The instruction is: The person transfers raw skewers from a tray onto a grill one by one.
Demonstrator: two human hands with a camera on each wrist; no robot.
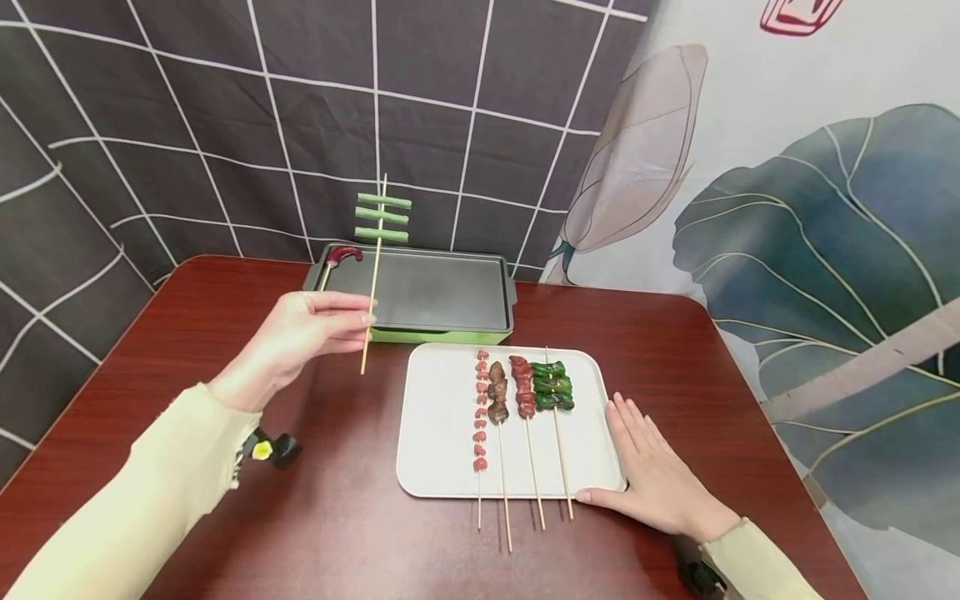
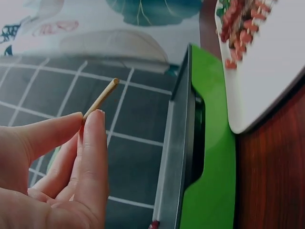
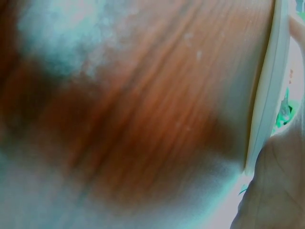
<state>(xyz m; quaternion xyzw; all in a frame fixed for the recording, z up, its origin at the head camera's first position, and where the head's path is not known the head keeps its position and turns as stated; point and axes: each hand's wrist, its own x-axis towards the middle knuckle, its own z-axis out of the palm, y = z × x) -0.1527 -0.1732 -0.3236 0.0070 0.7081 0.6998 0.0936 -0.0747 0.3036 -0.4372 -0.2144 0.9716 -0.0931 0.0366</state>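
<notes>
My left hand pinches the lower stick of a skewer with three green bean-like pieces, raised upright in front of the grill. The stick's bare end pokes out between thumb and fingers in the left wrist view. My right hand lies with straight fingers along the right rim of a white tray, thumb at its near right corner. On the tray lie a skewer of small red pieces, a brown meat skewer, a red meat skewer and a green pepper skewer.
Behind the tray stands a flat grill with a dark plate and green base. A dark red, hook-shaped piece on a stick lies at its left end. The brown wooden table meets a dark grid-patterned cloth behind.
</notes>
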